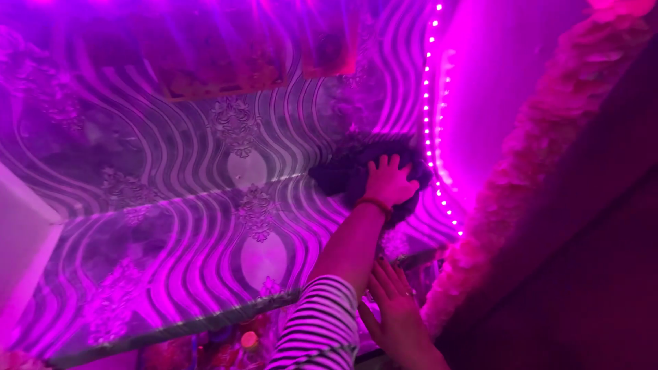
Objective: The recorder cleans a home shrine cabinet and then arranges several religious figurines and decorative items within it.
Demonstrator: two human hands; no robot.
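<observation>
My left hand [389, 182] reaches up on a striped-sleeved arm and presses a dark fluffy cloth [343, 175] flat against the patterned wallpaper [205, 205]. A red band circles that wrist. The cloth sits just left of a vertical strip of small lights [430, 103]. Lower down, my right hand [396, 308] lies flat with fingers apart against the wall, holding nothing, close to the left forearm and a narrow ledge [192, 325].
A thick flower garland [541, 151] runs diagonally down the right side, with a dark surface beyond it. Framed pictures [219, 62] hang at the top. Small colourful items [240, 346] sit below the ledge. A plain pale wall [20, 233] stands at the left.
</observation>
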